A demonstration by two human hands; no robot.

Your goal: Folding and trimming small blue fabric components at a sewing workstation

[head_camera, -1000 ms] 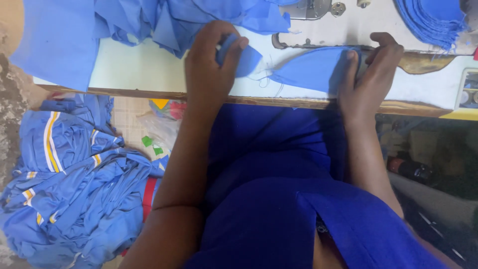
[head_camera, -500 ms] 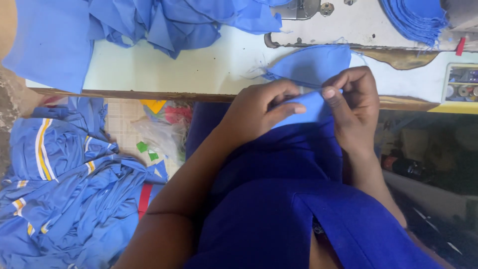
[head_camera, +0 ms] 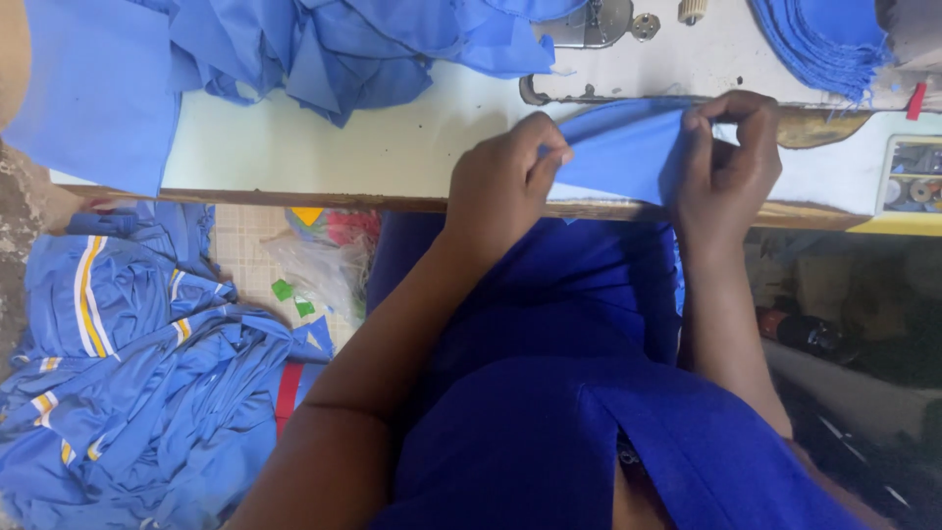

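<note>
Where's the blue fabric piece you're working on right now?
In the head view, the blue piece is right of centre at the table's near edge, pinched between the left hand and right hand, just below the sewing machine base.

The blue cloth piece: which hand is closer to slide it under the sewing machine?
Probably the right hand. It pinches the blue cloth piece on the side just below the sewing machine. The left hand grips the nearer corner, farther away.

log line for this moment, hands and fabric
left hand: pinching blue fabric piece | right hand: gripping its other edge | place: sewing table edge
</note>
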